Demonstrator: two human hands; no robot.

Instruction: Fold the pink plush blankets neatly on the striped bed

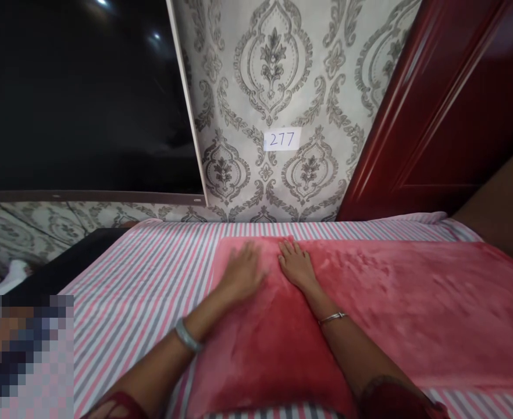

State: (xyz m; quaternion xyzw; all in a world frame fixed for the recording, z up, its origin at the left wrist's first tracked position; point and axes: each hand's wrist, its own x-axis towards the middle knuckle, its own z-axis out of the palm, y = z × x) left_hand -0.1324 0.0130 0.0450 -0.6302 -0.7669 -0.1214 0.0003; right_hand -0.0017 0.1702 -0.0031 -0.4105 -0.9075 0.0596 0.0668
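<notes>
A red plush blanket point(435, 314) is spread across the striped cloth, its left portion looking like a folded layer. My left hand point(244, 272) lies over the blanket's left part near the far edge, fingers spread and slightly blurred by motion. Just to its right, my right hand point(298, 265) rests flat on the same fabric, fingers stretched toward the wall. Neither hand grips anything. On the left wrist sits a pale bangle point(187, 336); a thin silver bracelet point(332, 318) circles the right one.
Pink, grey and white striped cloth point(152, 279) covers the surface beneath. Patterned wallpaper point(274, 75) carries a paper label point(282, 139) reading 277. A large dark screen point(82, 99) stands at the left, a dark red wooden panel point(448, 105) at the right. The lower left corner is pixelated.
</notes>
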